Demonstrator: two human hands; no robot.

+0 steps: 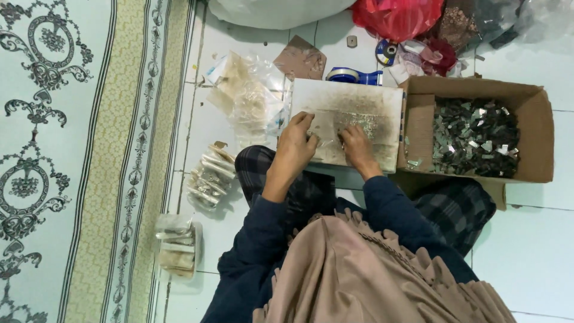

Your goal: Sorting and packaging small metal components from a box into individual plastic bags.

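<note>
Both hands (pixel 297 142) (pixel 356 145) resting on stained board (pixel 353 101), pressing clear bag (pixel 327 142)

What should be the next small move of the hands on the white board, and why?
Probably the right hand gathers the small pieces toward the clear bag that the left hand touches, since the pieces lie loose on the white board.
</note>
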